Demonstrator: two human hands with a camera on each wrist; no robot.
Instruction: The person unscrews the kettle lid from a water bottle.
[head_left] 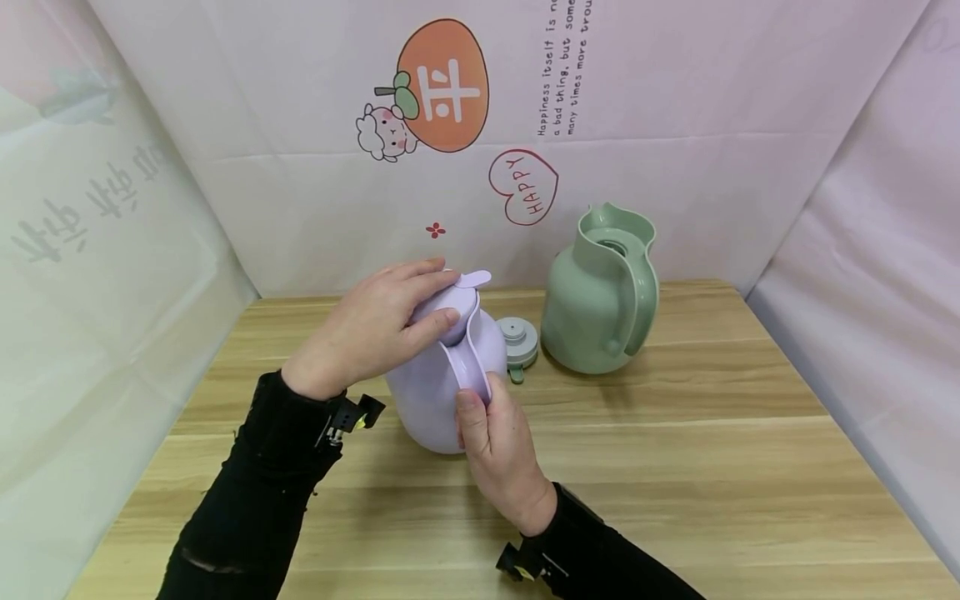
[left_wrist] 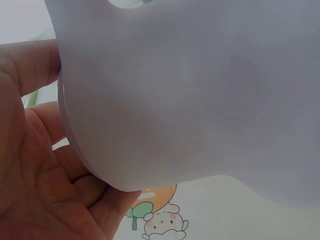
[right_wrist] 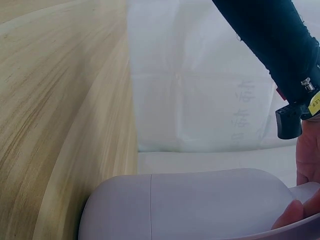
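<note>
A lilac thermos jug (head_left: 423, 408) stands on the wooden table in the head view. On top, my left hand (head_left: 375, 317) grips its lid (head_left: 452, 302), thumb on the near side and fingers over the far side. A lid tab (head_left: 476, 279) sticks out to the right. My right hand (head_left: 506, 454) is wrapped around the jug's handle (head_left: 468, 371), thumb lying along it. In the left wrist view the lilac jug (left_wrist: 175, 100) fills most of the picture, with left fingers bent at its edge. The jug's side (right_wrist: 200, 200) shows low in the right wrist view.
To the right stands a green thermos jug (head_left: 588, 308) with its top uncovered. Between the jugs lies a grey stopper lid (head_left: 517, 337) with a green tab, partly behind the lilac jug. Printed white cloth (head_left: 300, 208) hangs behind the table (head_left: 712, 433) and at both sides.
</note>
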